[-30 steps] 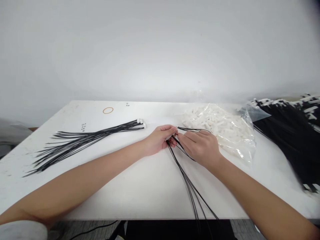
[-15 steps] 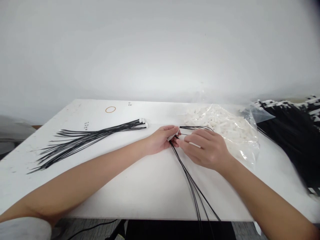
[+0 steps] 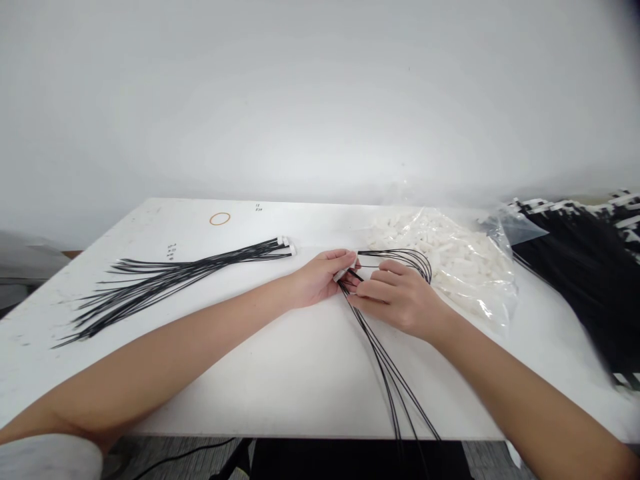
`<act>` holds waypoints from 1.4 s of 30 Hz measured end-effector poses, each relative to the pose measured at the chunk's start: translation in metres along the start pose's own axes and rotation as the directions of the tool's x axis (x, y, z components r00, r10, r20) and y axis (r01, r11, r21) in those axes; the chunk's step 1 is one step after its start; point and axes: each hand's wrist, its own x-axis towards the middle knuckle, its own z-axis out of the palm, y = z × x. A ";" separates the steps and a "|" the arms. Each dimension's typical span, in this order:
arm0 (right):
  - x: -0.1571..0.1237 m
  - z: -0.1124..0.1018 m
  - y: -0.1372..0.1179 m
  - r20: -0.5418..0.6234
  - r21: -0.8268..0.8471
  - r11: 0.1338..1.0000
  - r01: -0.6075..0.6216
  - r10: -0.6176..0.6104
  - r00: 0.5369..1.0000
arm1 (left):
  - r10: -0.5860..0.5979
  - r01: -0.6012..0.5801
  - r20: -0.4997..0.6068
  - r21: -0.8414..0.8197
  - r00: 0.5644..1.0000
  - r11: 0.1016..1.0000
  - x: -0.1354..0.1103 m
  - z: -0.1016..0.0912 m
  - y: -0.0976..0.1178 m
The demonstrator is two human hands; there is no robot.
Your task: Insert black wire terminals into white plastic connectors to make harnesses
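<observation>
My left hand (image 3: 327, 277) is closed on a white connector (image 3: 345, 270), pinched between thumb and fingers at the middle of the table. Black wires (image 3: 383, 353) hang from it toward the front edge, and others loop out to the right (image 3: 413, 255). Close beside it, my right hand (image 3: 400, 297) pinches at a black wire by the connector; its fingertips partly cover the wire's end. Left of my hands lies a bundle of black wires (image 3: 185, 273) with white connectors (image 3: 286, 244) at its right end.
A clear plastic bag (image 3: 460, 257) full of small white connectors lies right of my hands. A large pile of black wires (image 3: 570, 267) with white ends rests at the far right. An orange rubber band (image 3: 220, 219) lies toward the back of the white table (image 3: 280, 373).
My right hand has turned and shifted slightly left and down, its fingers nearer the connector. More of the looped wires shows behind it. My left hand stays almost still.
</observation>
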 end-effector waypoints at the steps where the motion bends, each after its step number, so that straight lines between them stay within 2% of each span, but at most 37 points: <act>1: 0.000 0.000 0.000 -0.003 -0.003 1.000 -0.004 0.004 1.000 | 0.000 0.000 0.003 0.000 1.000 1.000 0.000 0.000 0.000; 7: -0.003 0.002 0.001 -0.011 0.000 1.000 -0.027 0.027 1.000 | 0.005 -0.005 0.011 0.006 1.000 1.000 -0.001 0.001 0.000; 11: -0.002 0.000 0.002 0.050 0.044 0.998 -0.051 0.049 0.998 | 0.018 -0.018 -0.024 -0.002 1.000 1.000 0.000 0.002 -0.001; 15: -0.002 -0.005 0.004 0.049 0.224 0.966 -0.131 0.124 0.991 | 0.029 -0.029 -0.040 0.006 0.999 1.000 0.001 0.002 -0.002; 18: -0.003 -0.009 0.006 -0.027 0.466 0.844 -0.267 0.315 0.949 | 0.042 -0.041 -0.033 0.031 0.999 0.999 0.002 0.001 -0.002; 20: -0.005 -0.012 0.009 -0.049 0.609 0.698 -0.377 0.508 0.860 | 0.035 -0.032 -0.054 0.057 0.998 0.998 0.001 0.001 -0.002; 21: -0.005 -0.014 0.012 -0.045 0.666 0.606 -0.436 0.616 0.787 | 0.031 -0.027 -0.068 0.065 0.997 0.998 0.001 0.001 -0.002; 23: -0.006 -0.017 0.018 -0.066 0.769 0.416 -0.485 0.807 0.587 | 0.024 -0.018 -0.084 0.072 0.996 0.997 0.001 0.002 -0.001; 25: -0.007 -0.020 0.028 -0.102 0.862 0.264 -0.433 0.927 0.361 | 0.020 -0.013 -0.087 0.079 0.996 0.997 0.000 0.002 -0.001; 28: -0.011 -0.027 0.046 -0.108 0.948 0.122 -0.294 0.992 0.062 | 0.017 -0.008 -0.092 0.095 0.996 0.995 -0.001 0.002 0.000; 30: -0.016 -0.035 0.058 -0.056 0.981 0.038 -0.191 0.995 -0.088 | 0.015 -0.005 -0.096 0.102 0.995 0.995 -0.001 0.002 0.000; 31: -0.018 -0.039 0.064 -0.031 0.991 0.012 -0.136 0.991 -0.134 | 0.013 -0.003 -0.098 0.104 0.995 0.995 -0.001 0.002 0.000; 34: -0.025 -0.050 0.074 0.000 0.997 -0.017 -0.079 0.979 -0.204 | 0.004 0.010 -0.116 0.113 0.993 0.994 -0.001 0.002 0.000; 36: -0.026 -0.054 0.074 -0.003 0.990 -0.032 -0.134 0.967 -0.253 | -0.001 0.016 -0.127 0.119 0.992 0.993 -0.001 0.002 0.000; 38: -0.024 -0.055 0.070 -0.021 0.975 -0.039 -0.220 0.964 -0.263 | 0.001 0.015 -0.125 0.122 0.992 0.992 -0.001 0.002 0.000; 39: -0.021 -0.055 0.065 -0.038 0.962 -0.030 -0.272 0.970 -0.239 | 0.003 0.012 -0.121 0.123 0.993 0.992 -0.001 0.002 0.000; 40: -0.018 -0.053 0.060 -0.059 0.944 -0.008 -0.330 0.979 -0.193 | 0.004 0.010 -0.118 0.123 0.993 0.992 -0.001 0.002 0.000; 42: -0.011 -0.049 0.048 -0.089 0.881 0.061 -0.469 0.995 -0.039 | 0.003 0.012 -0.118 0.125 0.993 0.992 -0.001 0.002 0.000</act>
